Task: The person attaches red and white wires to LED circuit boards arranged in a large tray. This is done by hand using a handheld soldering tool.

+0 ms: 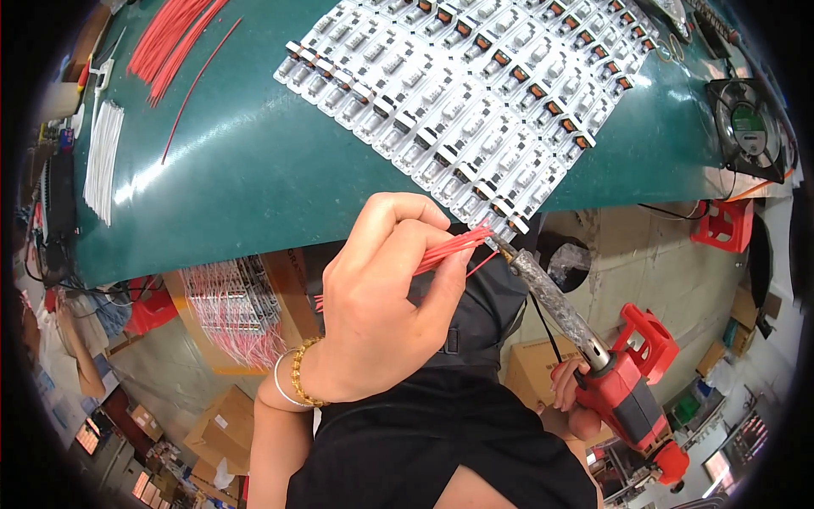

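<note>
My left hand (pixel 377 310) is closed, pinching a small bundle of red wires (pixel 449 246) between thumb and fingers. The wire ends reach the near corner of a panel of small white circuit boards (pixel 415 102), which lies on the green table. In my right hand (pixel 570 403) is a soldering iron (pixel 615 394) with a red and black handle and a stained metal barrel. Its tip comes close to the wire ends at the panel's corner; whether they touch I cannot tell. The boards carry rows of dark and orange-topped components.
Loose red wires (pixel 174 47) and a bundle of white wires (pixel 103 161) lie on the green table (pixel 246 195) at left. A black fan (pixel 748 127) stands at far right. Below are a carton of wired boards (pixel 233 310) and red stools (pixel 646 339). Another person's arm (pixel 80 356) shows at left.
</note>
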Demonstrator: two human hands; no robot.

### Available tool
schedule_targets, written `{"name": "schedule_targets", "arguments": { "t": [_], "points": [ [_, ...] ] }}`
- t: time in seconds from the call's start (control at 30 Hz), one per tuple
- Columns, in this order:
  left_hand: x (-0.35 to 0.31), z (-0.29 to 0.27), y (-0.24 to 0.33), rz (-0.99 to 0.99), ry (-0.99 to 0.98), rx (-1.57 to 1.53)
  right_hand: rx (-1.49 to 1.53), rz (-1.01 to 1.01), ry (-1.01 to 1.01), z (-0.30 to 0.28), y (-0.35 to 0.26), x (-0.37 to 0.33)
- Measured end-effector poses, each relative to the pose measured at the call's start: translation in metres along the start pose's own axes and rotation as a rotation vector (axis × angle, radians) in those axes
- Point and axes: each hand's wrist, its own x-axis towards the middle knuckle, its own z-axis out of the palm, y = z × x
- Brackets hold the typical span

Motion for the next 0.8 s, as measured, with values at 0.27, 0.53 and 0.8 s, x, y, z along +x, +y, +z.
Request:
{"name": "schedule_targets", "arguments": {
  "t": [0.27,0.53,0.8],
  "points": [
    [0.0,0.011,-0.009,0.117,0.129,0.077,-0.033,0.196,0.146,0.008,-0.011,0.003],
    [-0.005,0.012,-0.006,0.079,0.079,0.08,-0.065,0.106,-0.163,-0.015,-0.003,0.005],
    [-0.003,0.019,-0.013,0.18,0.204,0.088,-0.1,0.126,-0.075,-0.02,0.007,-0.017]
  ]
}}
